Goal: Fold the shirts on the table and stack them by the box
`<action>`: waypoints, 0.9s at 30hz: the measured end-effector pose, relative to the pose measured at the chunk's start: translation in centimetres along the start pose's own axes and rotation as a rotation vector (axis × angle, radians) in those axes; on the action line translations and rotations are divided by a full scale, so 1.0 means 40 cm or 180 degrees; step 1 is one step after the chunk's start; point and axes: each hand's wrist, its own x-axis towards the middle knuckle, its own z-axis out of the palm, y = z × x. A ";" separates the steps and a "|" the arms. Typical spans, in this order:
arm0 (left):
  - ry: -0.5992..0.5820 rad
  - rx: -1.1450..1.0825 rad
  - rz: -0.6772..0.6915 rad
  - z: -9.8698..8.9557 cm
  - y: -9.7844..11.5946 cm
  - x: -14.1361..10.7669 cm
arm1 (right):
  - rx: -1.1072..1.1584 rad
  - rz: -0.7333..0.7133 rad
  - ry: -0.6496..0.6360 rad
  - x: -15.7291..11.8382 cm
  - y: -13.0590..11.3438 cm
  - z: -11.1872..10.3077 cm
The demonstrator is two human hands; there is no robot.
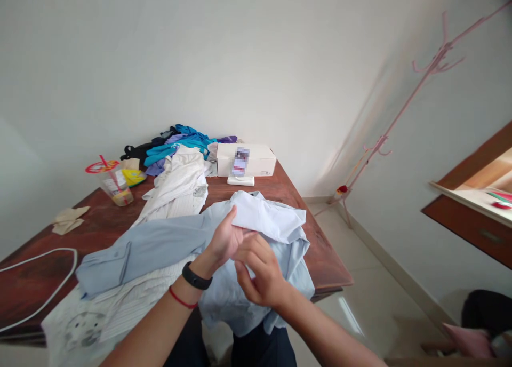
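Note:
A light blue long-sleeved shirt (160,242) lies spread over the table, with a paler folded part (269,213) on top and its lower end hanging over the front edge. My left hand (227,240), wearing a black wristband, is just at that folded part, thumb raised beside the cloth and fingers stretched to the right. Close against its fingers is my right hand (260,268), its fingers loosely bent and the thumb apart from them. Nothing shows between the fingers of either hand. Under the blue sleeve lies a white striped garment (138,297).
Piled clothes (180,145) stand at the back, near a white box (260,160) and a phone (240,163) on a white stand. On the left are a plastic cup (116,188) with a straw, a yellow packet (134,177), a tissue (69,219) and a white cable (74,260). A pink coat rack (412,97) leans into view at right.

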 end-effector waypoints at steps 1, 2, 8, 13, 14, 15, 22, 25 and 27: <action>-0.0107 -0.0030 -0.0120 0.000 0.016 0.007 | -0.0077 0.0267 -0.0140 -0.058 -0.008 -0.004; -0.0175 -0.0036 -0.0188 0.000 0.029 0.014 | -0.0215 0.0597 -0.0351 -0.110 -0.011 -0.010; -0.0030 0.0594 -0.0222 -0.059 -0.015 0.046 | -0.1301 0.2086 -0.1314 -0.281 0.029 -0.094; 0.0138 0.1997 -0.0103 -0.139 -0.104 0.035 | -0.1770 0.2840 -0.1962 -0.306 0.053 -0.159; 0.0136 0.2259 0.0028 -0.149 -0.112 0.028 | -0.1831 0.2876 -0.2011 -0.308 0.055 -0.166; 0.0157 0.2463 0.0166 -0.155 -0.116 0.021 | -0.1876 0.2887 -0.2042 -0.310 0.058 -0.172; 0.0476 0.3104 0.0233 -0.163 -0.130 0.001 | -0.1969 0.3045 -0.1871 -0.330 0.095 -0.290; 0.0488 0.2935 0.0309 -0.164 -0.132 0.005 | -0.2190 0.3142 -0.1761 -0.352 0.111 -0.376; 0.0503 0.2735 0.0411 -0.169 -0.135 0.009 | -0.2262 0.3285 -0.1776 -0.373 0.118 -0.427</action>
